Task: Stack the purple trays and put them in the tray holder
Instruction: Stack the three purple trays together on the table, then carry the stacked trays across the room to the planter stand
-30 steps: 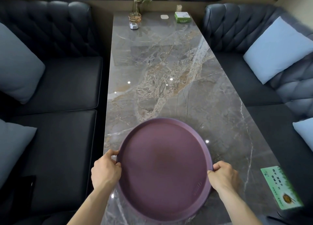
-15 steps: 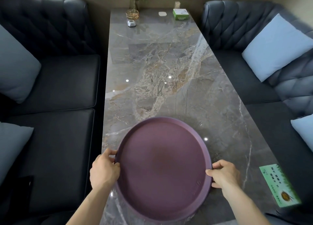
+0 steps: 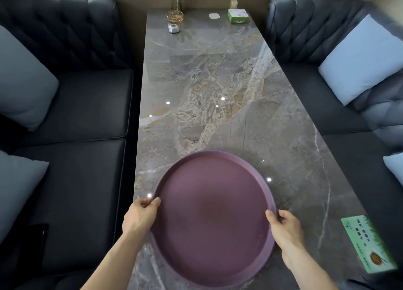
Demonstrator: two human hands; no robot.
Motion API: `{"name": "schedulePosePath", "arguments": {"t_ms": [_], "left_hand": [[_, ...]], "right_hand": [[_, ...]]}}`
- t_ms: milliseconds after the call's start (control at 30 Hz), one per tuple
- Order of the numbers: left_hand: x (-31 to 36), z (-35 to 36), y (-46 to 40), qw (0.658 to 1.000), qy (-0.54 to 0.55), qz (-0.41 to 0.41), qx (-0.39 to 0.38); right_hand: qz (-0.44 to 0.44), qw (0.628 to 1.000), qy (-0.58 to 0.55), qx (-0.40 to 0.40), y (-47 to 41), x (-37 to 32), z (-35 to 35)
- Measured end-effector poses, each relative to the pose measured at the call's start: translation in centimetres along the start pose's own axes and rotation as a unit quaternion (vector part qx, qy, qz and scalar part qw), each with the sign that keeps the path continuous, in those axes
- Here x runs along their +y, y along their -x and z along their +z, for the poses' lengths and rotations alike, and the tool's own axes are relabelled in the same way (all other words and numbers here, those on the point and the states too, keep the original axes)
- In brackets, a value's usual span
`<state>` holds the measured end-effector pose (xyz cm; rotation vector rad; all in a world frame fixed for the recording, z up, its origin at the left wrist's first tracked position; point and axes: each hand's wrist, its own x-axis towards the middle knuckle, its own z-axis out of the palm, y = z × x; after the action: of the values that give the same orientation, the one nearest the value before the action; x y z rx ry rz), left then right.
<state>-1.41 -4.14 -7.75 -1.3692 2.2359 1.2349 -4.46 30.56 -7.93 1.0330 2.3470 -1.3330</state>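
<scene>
A round purple tray (image 3: 212, 217) lies at the near end of a grey marble table (image 3: 218, 89). My left hand (image 3: 139, 217) grips the tray's left rim, thumb on top. At the right rim my right hand (image 3: 284, 226) holds on the same way. I cannot tell whether more than one tray is stacked here. No tray holder is in view.
Dark tufted sofas with pale cushions (image 3: 362, 58) flank the table on both sides. At the far end stand a glass vase with a plant (image 3: 177, 4), a small amber glass (image 3: 175, 18) and a green box (image 3: 237, 16). A green card (image 3: 368, 246) lies near the right front edge.
Both hands have kept hold of the tray. The view has shifted slightly, and the tray sits a little nearer me and lower in the frame.
</scene>
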Motion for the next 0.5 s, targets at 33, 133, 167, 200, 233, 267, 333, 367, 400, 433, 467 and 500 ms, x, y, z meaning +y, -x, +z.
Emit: {"name": "schedulePosePath", "arguments": {"t_ms": [33, 133, 167, 200, 233, 267, 333, 367, 400, 433, 467, 500], "left_hand": [[-0.2, -0.1, 0.1, 1.000, 0.016, 0.002, 0.000], [-0.9, -0.6, 0.9, 0.998, 0.066, 0.002, 0.019], [-1.0, -0.8, 1.2, 0.997, 0.075, -0.002, 0.028], [-0.9, -1.3, 1.6, 0.996, 0.087, -0.003, 0.033], [-0.6, -1.9, 2.1, 0.994, 0.104, -0.003, 0.034], [-0.2, -2.6, 2.4, 0.992, 0.122, 0.000, 0.035], [0.8, -4.1, 2.8, 0.988, 0.149, 0.012, 0.046], [1.4, -5.0, 3.0, 0.986, 0.160, 0.019, 0.053], [2.0, -5.9, 3.1, 0.983, 0.171, 0.026, 0.060], [2.8, -6.9, 3.3, 0.981, 0.182, 0.033, 0.065], [3.6, -7.9, 3.4, 0.978, 0.192, 0.042, 0.070], [4.5, -8.9, 3.6, 0.976, 0.199, 0.051, 0.074]], "right_hand": [[0.000, 1.000, -0.005, 0.000, 0.2, -0.3, 0.1], [-0.006, 1.000, -0.028, -0.006, 0.6, -1.4, 0.5], [-0.010, 0.999, -0.032, -0.007, 0.7, -2.0, 0.6], [-0.017, 0.999, -0.037, -0.009, 0.9, -2.8, 0.7], [-0.026, 0.999, -0.040, -0.011, 1.2, -3.8, 0.7], [-0.033, 0.998, -0.044, -0.014, 1.4, -4.8, 0.7], [-0.045, 0.998, -0.043, -0.026, 2.0, -7.2, 0.7], [-0.052, 0.997, -0.041, -0.034, 2.4, -8.4, 0.7], [-0.059, 0.996, -0.044, -0.043, 2.9, -9.7, 0.7], [-0.069, 0.995, -0.053, -0.051, 3.4, -10.9, 0.7], [-0.080, 0.993, -0.066, -0.057, 4.0, -12.1, 0.7], [-0.092, 0.991, -0.078, -0.058, 4.6, -13.4, 0.6]]}}
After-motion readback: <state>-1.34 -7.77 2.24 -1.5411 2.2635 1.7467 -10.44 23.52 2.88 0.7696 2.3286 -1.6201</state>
